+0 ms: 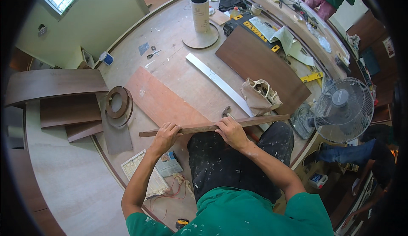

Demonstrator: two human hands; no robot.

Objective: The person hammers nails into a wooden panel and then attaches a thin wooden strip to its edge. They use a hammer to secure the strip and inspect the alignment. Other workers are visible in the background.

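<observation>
A long, narrow strip of brown wood (199, 129) lies crosswise in front of me, above my knees. My left hand (168, 135) is closed over its left part, fingers curled over the far edge. Right of the middle, my right hand (231, 132) grips the same strip in a like way. Just beyond the right hand sits a hammer (226, 111), its handle partly hidden by the strip. A reddish plywood panel (163, 98) lies flat past the left hand. A white strip (219, 83) slants across the surface beyond the right hand.
A canvas tool bag (260, 98) rests on a dark brown board (259, 68). To the right stands a fan (340, 100). Coiled edging (115, 102) and brown panels (70, 108) lie left. Farther off are scissors (154, 54) and a cardboard tube (200, 15). Other people are at right.
</observation>
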